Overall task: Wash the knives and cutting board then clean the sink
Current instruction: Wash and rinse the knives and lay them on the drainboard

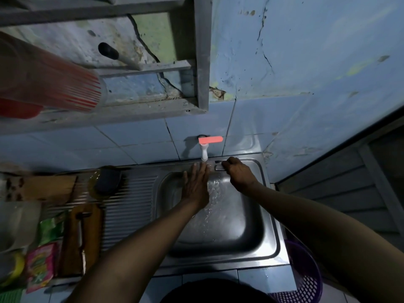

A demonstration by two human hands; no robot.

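The steel sink (269,217) lies below me, and water runs from the white tap (204,153) with a red lever into its basin. My left hand (195,185) is held flat with fingers straight, its fingertips in the stream under the spout. My right hand (238,172) is curled against the sink's far rim, beside a small slot; nothing shows in it. Left of the ribbed drainboard (129,204), a wooden cutting board (91,237) lies with what looks like a knife (81,230) on it.
A dark scrubber (108,179) sits in a yellowish dish at the drainboard's far end. Green and pink sachets (40,266) lie at the lower left. A purple basket (306,278) stands right of the sink. A grey shelf frame (202,62) with a red-striped cup (72,88) hangs overhead.
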